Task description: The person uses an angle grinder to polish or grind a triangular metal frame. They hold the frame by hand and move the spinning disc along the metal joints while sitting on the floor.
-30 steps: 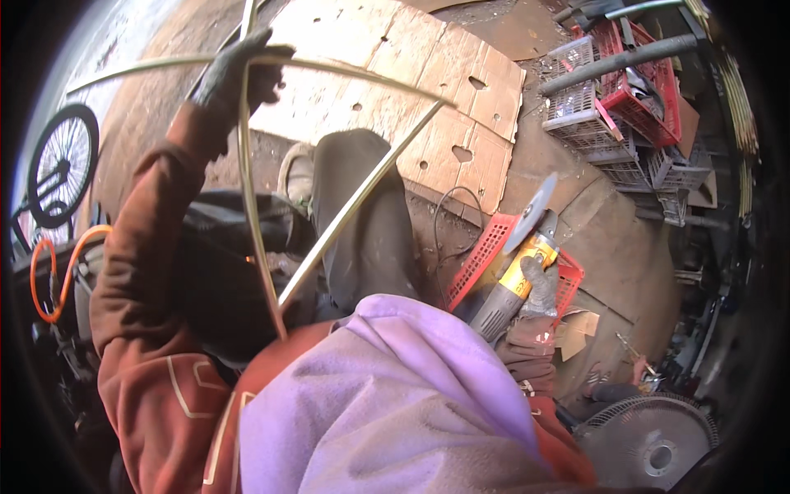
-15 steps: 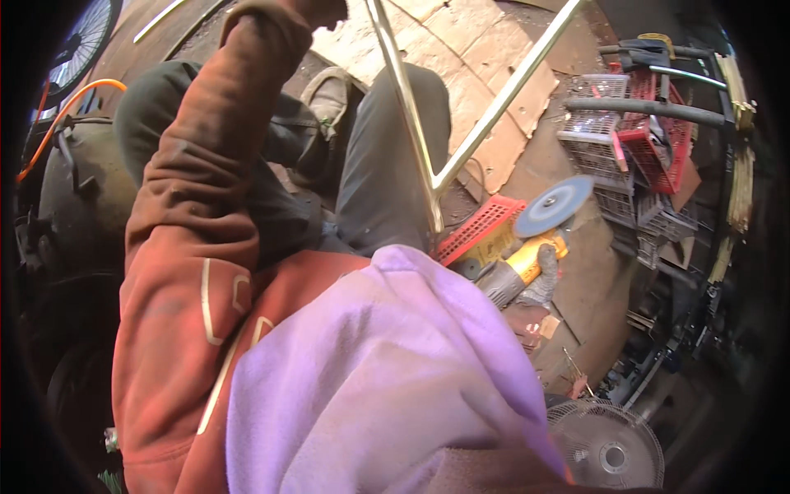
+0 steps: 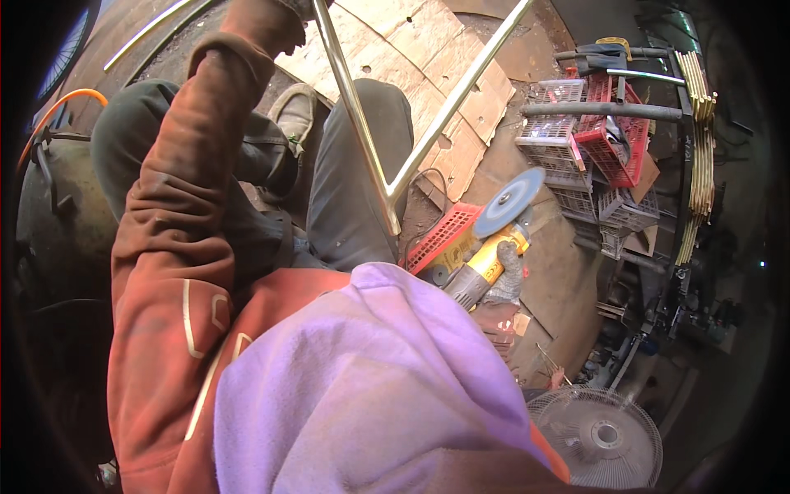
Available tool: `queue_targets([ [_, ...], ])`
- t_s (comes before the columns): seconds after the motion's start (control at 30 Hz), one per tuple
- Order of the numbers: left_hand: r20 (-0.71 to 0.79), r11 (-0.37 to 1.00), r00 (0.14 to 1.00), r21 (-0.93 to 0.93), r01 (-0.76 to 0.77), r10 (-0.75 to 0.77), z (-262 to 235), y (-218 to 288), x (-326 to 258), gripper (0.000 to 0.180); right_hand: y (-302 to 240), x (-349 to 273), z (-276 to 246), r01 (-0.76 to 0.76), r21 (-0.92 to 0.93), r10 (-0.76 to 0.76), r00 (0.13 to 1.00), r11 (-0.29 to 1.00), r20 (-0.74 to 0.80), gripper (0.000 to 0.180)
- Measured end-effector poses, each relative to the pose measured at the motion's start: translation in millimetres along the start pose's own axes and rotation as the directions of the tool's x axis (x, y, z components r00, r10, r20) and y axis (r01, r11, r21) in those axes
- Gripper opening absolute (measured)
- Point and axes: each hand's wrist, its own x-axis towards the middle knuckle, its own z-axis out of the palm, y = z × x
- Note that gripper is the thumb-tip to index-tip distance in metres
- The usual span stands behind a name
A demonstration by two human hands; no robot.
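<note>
Yellow casing covers the front of the angle grinder (image 3: pixel 487 262), its stout cylindrical body changing to dull grey at the rear; a broad, flat, blue-grey disc (image 3: pixel 508 202) stands tilted at its head. It is at the person's right, beside a red plastic basket (image 3: pixel 440 237) with perforated walls. The right hand (image 3: pixel 508 278), in a grey glove of rough texture, has its grip wrapped round the casing. Glossy, pale-gold metal tubes form a V-shaped frame (image 3: pixel 389 191), with a short stub past the joint, over the dark trousers (image 3: pixel 358 169) and apart from the disc. The left hand (image 3: pixel 295 15) is mostly cut off at the upper edge near one tube; I cannot tell its grip. Creased brown cardboard (image 3: pixel 432 74), punched with holes, lies beyond.
</note>
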Motion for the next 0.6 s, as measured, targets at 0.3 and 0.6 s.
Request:
queue_targets([
  [0.3, 0.174, 0.938, 0.985, -0.345, 0.044, 0.018, -11, 11, 6, 0.036, 1, 0, 14, -0.006, 0.001, 0.006, 1.0, 1.0, 0.016, 0.053],
  [0.6, 0.149, 0.995, 0.985, 0.015, -0.095, 0.092, 66, 68, 1, 0.031, 6, 8, 31, -0.049, 0.016, 0.049, 0.999, 0.999, 0.012, 0.054],
])
